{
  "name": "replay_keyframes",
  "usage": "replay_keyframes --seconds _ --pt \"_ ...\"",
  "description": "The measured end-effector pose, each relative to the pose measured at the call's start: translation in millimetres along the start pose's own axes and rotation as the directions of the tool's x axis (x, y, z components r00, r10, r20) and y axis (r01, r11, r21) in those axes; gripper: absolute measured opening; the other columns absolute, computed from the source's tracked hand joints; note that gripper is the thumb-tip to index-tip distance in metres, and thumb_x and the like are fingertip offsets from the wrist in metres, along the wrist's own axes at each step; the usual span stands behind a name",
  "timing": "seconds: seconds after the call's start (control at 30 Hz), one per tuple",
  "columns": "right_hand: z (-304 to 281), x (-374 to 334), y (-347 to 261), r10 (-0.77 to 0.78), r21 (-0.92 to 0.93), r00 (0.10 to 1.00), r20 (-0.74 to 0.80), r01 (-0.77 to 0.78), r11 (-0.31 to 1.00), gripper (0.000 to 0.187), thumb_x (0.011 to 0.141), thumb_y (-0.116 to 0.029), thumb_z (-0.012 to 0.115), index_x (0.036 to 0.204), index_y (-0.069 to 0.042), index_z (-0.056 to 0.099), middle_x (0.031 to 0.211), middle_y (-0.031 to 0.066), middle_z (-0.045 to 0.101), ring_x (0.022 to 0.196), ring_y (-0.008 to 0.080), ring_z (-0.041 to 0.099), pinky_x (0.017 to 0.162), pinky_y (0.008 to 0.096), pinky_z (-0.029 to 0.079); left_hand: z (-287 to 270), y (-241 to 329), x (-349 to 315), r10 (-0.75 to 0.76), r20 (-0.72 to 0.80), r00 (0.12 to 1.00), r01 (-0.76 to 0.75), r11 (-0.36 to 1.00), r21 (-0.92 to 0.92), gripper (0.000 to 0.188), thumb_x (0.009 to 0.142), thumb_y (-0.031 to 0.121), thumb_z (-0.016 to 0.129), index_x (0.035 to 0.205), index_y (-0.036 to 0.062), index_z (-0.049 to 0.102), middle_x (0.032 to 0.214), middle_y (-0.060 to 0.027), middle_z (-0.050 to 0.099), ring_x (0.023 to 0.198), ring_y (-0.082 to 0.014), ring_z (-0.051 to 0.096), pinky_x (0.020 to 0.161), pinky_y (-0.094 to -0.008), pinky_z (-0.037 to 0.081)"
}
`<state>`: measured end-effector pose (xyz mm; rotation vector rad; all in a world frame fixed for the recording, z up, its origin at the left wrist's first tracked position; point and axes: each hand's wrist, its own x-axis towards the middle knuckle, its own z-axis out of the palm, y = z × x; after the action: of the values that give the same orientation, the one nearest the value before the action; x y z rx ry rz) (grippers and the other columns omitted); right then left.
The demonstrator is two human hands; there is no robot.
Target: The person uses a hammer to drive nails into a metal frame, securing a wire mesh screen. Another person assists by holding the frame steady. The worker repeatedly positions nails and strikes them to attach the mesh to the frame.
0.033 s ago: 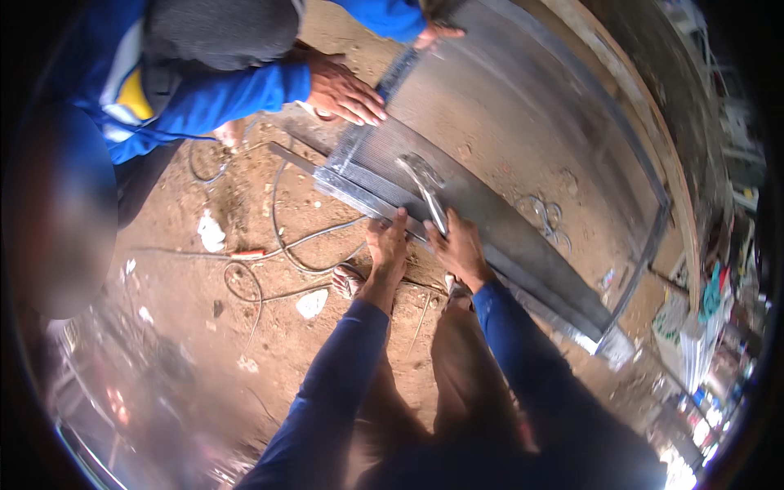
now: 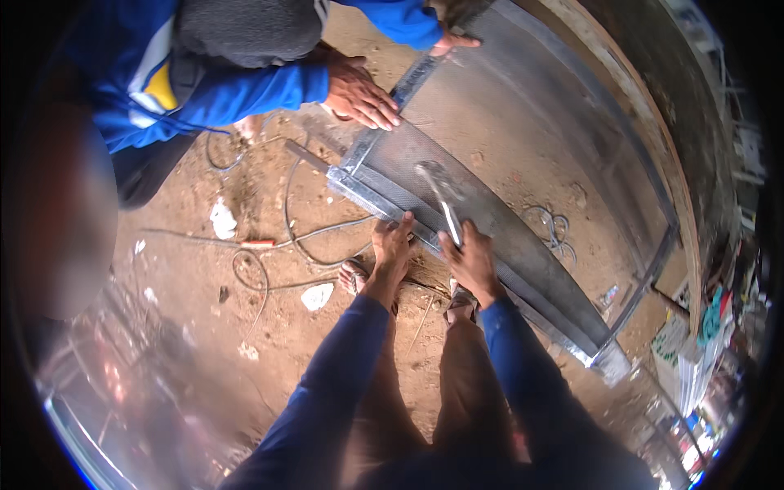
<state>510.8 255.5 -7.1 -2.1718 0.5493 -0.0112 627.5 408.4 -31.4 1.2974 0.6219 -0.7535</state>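
My right hand [image 2: 471, 263] is closed round the light handle of a hammer [image 2: 451, 219]. The hammer's head is slightly blurred over a dark mesh sheet [image 2: 490, 214]; whether it touches the mesh I cannot tell. This mesh lies along a large grey metal frame [image 2: 367, 194], which slants from upper left to lower right. At the frame's near edge, my left hand [image 2: 392, 247] grips the rim, with a fingertip over the top and the other fingers partly hidden.
Across the frame, a person in a blue jacket presses one hand [image 2: 359, 94] on the mesh, the other [image 2: 451, 41] further along. Cables [image 2: 314, 260] and white scraps [image 2: 317, 296] lie on the dirt floor. A curved board [image 2: 665, 163] stands beyond, clutter [image 2: 710, 327] at right.
The whole view has shifted a little, so the scene sits slightly further right and lower. My hands keep their holds on the hammer and the frame.
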Motion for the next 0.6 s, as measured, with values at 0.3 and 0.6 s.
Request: replay_keyframes --seconds 0.3,0.6 --pt "-158 -198 -8 0.152 -0.113 0.988 -0.035 -0.155 0.982 0.033 0.11 -0.029 0.074 0.112 -0.003 0.055 0.081 0.0169 0.078 0.069 0.0243 0.081 0.055 0.0383 0.063 -17 -25 18 -0.013 0.014 1.0 0.014 0.997 -0.082 0.052 0.1 0.026 0.088 0.139 0.0069 0.062 0.135 -0.0089 0.068 0.124 -0.0249 0.065 0.099 -0.0448 0.056" --pt "-228 -354 7 0.729 0.12 0.685 -0.002 -0.723 0.68 0.029 0.108 -0.023 0.074 0.103 -0.002 0.055 0.075 0.0147 0.077 0.061 0.0232 0.078 0.056 0.0376 0.061 -17 -26 21 -0.01 0.079 0.997 0.018 0.995 -0.096 0.043 0.106 0.021 0.082 0.143 0.0102 0.063 0.132 -0.0076 0.071 0.119 -0.024 0.07 0.102 -0.048 0.06"
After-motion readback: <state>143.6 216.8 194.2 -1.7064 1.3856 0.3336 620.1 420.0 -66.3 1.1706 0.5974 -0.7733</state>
